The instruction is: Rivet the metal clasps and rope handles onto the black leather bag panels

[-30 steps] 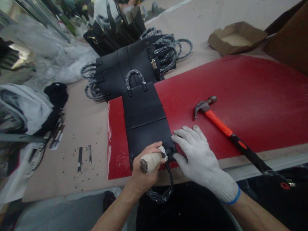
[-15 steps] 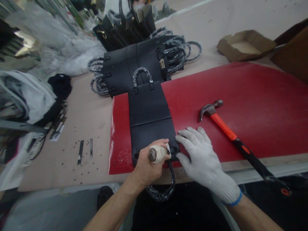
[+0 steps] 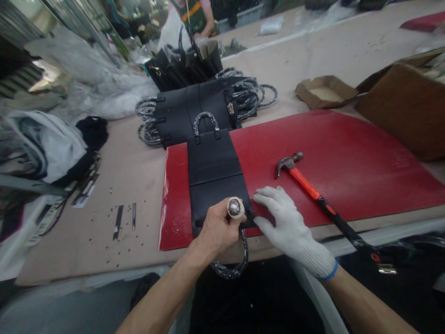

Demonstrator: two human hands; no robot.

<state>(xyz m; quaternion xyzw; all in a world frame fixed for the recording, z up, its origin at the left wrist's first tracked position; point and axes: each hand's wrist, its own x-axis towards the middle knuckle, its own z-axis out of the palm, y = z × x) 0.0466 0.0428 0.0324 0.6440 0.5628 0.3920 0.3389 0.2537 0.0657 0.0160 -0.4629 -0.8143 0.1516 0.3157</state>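
Note:
My left hand [image 3: 219, 227], bare, is closed around a punch [image 3: 235, 208] wrapped in white, its rounded metal head facing up. The punch's lower end is hidden by the hand. Underneath lies a flat black bag panel [image 3: 215, 160], with a plastic-wrapped loop handle [image 3: 206, 118] at its far end. Another wrapped handle [image 3: 231, 271] hangs over the table's near edge. Wearing a white knit glove, my right hand [image 3: 283, 222] lies open, fingers spread, at the panel's right edge on the red mat [image 3: 361, 153]. A claw hammer [image 3: 306, 183] with an orange and black handle rests right of it.
Stacked black bag panels [image 3: 194, 106] with wrapped handles lie behind, and upright black bags [image 3: 186, 65] stand beyond. Two small metal strips [image 3: 118, 221] lie left. Cardboard trays [image 3: 325, 90] sit at back right. A person [image 3: 205, 18] is across the table.
The punch has tipped more upright, so its metal head now faces me. My view has lifted, bringing the person across the table into sight. The right hand stays beside the panel.

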